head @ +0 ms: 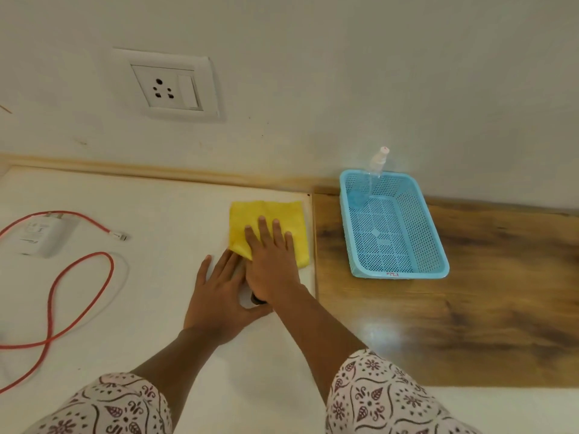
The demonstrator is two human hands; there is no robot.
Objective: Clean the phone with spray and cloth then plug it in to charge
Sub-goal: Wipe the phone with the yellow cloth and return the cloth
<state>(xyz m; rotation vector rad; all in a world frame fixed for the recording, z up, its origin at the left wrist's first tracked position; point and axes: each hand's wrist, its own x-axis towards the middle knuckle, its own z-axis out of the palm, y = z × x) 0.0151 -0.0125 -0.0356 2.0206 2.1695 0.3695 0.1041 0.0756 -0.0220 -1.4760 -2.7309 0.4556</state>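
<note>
A yellow cloth (266, 211) lies on the white tabletop. My right hand (272, 261) presses flat on its near part, fingers spread. My left hand (216, 296) sits just to the left, its thumb curled under the right wrist around the phone (256, 298). Only a small dark bit of the phone shows between the hands; the rest is hidden under them and the cloth. A clear spray bottle (374, 170) leans in the far corner of a blue basket (435, 242). A white charger (47, 236) with a red cable (78, 270) lies at the left.
A wall socket (163, 89) with a switch is on the wall at the upper left. The cable's free plug end (120, 236) rests on the white top. The basket stands on a wooden surface (470, 324) to the right of the white board.
</note>
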